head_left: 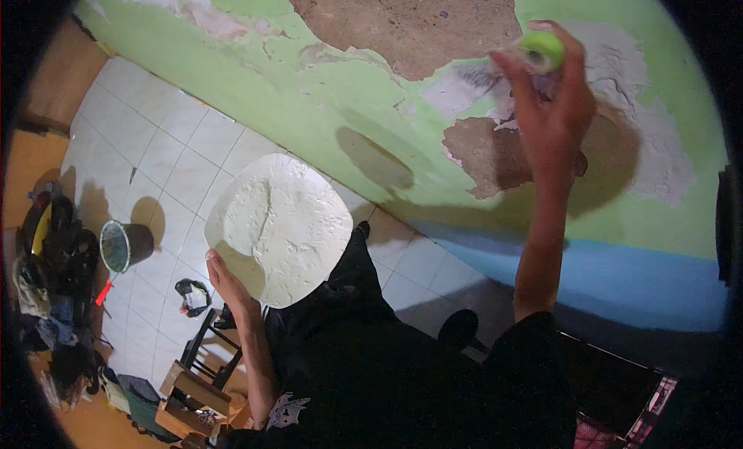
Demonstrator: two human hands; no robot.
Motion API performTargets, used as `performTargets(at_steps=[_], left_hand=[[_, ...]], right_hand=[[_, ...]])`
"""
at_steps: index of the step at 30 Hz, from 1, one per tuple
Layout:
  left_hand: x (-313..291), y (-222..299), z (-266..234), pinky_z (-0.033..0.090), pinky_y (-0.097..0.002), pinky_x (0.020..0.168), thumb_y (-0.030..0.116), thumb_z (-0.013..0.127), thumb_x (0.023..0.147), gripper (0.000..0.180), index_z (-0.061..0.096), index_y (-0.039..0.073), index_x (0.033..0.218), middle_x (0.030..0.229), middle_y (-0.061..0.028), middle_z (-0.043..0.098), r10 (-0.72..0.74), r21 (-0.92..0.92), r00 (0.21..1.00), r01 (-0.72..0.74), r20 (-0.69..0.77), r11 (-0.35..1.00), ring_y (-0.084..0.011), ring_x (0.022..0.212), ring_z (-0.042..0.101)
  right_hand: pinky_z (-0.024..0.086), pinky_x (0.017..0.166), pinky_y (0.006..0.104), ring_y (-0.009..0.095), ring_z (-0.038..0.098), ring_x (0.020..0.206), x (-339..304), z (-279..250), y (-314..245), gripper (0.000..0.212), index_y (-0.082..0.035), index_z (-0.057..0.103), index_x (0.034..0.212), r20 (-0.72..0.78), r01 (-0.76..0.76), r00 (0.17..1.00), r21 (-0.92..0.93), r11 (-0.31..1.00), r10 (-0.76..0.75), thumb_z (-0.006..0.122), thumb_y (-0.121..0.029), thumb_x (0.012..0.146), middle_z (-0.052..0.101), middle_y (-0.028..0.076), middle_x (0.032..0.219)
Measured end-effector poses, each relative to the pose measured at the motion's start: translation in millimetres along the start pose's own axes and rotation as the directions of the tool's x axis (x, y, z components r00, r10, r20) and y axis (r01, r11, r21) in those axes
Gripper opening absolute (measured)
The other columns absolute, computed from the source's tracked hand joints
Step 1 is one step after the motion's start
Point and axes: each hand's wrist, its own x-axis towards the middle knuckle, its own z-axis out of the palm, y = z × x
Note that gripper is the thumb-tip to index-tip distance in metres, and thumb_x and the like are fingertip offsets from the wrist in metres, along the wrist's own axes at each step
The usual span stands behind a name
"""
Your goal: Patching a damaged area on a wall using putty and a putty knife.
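My left hand (230, 285) holds a whitish, rounded-square plate (280, 298) from its left edge. The thumb shows along the rim and the other fingers are hidden underneath. Wet white putty (290, 225) covers most of the plate, with a smoother patch close to the thumb. Up at the wall, my right hand (553, 112) is closed round a putty knife (540, 53) with a bright green handle, blurred by motion. Its blade seems to lie against a whitish smear on the wall, between two bare brown patches, but is hard to make out.
The green wall (286, 93) has peeling paint, a large bare patch (410, 23) and rough white filler at the right. On the tiled floor (166, 139) stand a bucket (128, 246), a small black bag (192, 297) and a wooden chair (193, 399). Clothes (54, 294) pile up at far left.
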Motion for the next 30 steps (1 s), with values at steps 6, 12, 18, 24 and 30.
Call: performTargets(at_steps=[6, 12, 18, 24, 30], left_hand=[[0, 4, 3, 0.050, -0.0302, 0.069, 0.037, 0.041, 0.105, 0.038, 0.055, 0.003, 0.113, 0.094, -0.0067, 0.059, 0.041, 0.019, 0.999, -0.040, -0.012, 0.999, -0.0160, 0.081, 0.060], [-1, 11, 2, 0.050, -0.0304, 0.067, 0.039, 0.042, 0.105, 0.039, 0.055, 0.003, 0.111, 0.093, -0.0069, 0.059, 0.041, 0.009, 0.999, -0.041, 0.026, 0.999, -0.0164, 0.079, 0.059], [-8, 24, 8, 0.050, -0.0308, 0.067, 0.040, 0.043, 0.105, 0.039, 0.055, 0.003, 0.111, 0.094, -0.0068, 0.058, 0.015, 0.015, 1.000, -0.015, -0.004, 1.000, -0.0164, 0.079, 0.059], [0, 18, 5, 0.050, -0.0309, 0.068, 0.040, 0.042, 0.105, 0.040, 0.055, 0.003, 0.113, 0.096, -0.0071, 0.059, 0.022, 0.031, 0.998, -0.024, 0.056, 0.999, -0.0165, 0.081, 0.060], [-1, 19, 2, 0.050, -0.0309, 0.068, 0.039, 0.041, 0.105, 0.040, 0.054, 0.003, 0.114, 0.095, -0.0073, 0.059, 0.002, 0.050, 0.997, -0.006, 0.072, 0.999, -0.0168, 0.082, 0.060]], right_hand=[[0.053, 0.072, 0.0457, 0.043, 0.065, 0.084, -10, 45, 7, 0.044, -0.006, 0.051, 0.124, 0.441, -0.002, 0.897, 0.054, 0.999, -0.022, 0.071, -0.011, 0.084, 0.066, 0.022, 0.097], [0.053, 0.072, 0.0470, 0.042, 0.066, 0.085, 34, 32, -20, 0.043, -0.003, 0.053, 0.122, 0.351, 0.155, 0.915, 0.151, 0.976, -0.200, 0.070, -0.009, 0.083, 0.066, 0.023, 0.098], [0.054, 0.073, 0.0460, 0.042, 0.066, 0.087, 47, 81, -29, 0.041, -0.003, 0.055, 0.120, 0.624, 0.160, 0.731, 0.237, 0.958, -0.277, 0.069, -0.008, 0.082, 0.066, 0.024, 0.095], [0.049, 0.078, 0.0487, 0.044, 0.062, 0.093, 38, 115, -11, 0.042, 0.002, 0.053, 0.121, 0.770, 0.245, 0.583, 0.137, 0.960, -0.258, 0.068, -0.007, 0.082, 0.063, 0.028, 0.088], [0.053, 0.071, 0.0440, 0.037, 0.068, 0.080, 93, 102, -40, 0.051, 0.009, 0.048, 0.130, 0.758, 0.171, 0.593, 0.211, 0.963, -0.271, 0.065, -0.005, 0.085, 0.064, 0.030, 0.089]])
